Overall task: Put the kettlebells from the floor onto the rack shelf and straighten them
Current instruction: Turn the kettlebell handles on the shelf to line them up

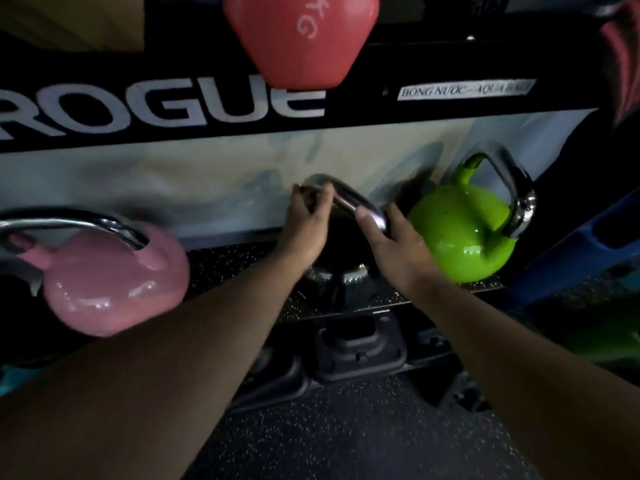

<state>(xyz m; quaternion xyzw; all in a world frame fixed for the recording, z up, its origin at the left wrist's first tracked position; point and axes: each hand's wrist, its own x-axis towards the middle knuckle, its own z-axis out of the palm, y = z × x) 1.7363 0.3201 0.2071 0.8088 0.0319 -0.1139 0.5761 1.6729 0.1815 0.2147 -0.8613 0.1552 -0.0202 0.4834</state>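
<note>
Gripping, seemingly, the black kettlebell's handle [349, 199]: left hand [304, 223], right hand [391, 240].

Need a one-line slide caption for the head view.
Both hands hold a black kettlebell's handle on the shelf, between pink and green ones.

Dim, low-light frame; glossy highlights on the green kettlebell [460, 230] and pink kettlebell [110, 285]; motion blur smears the pink one and both forearms; wide-angle bowing along the ROGUE rack beam [166, 109]; corners fall dark.
</note>
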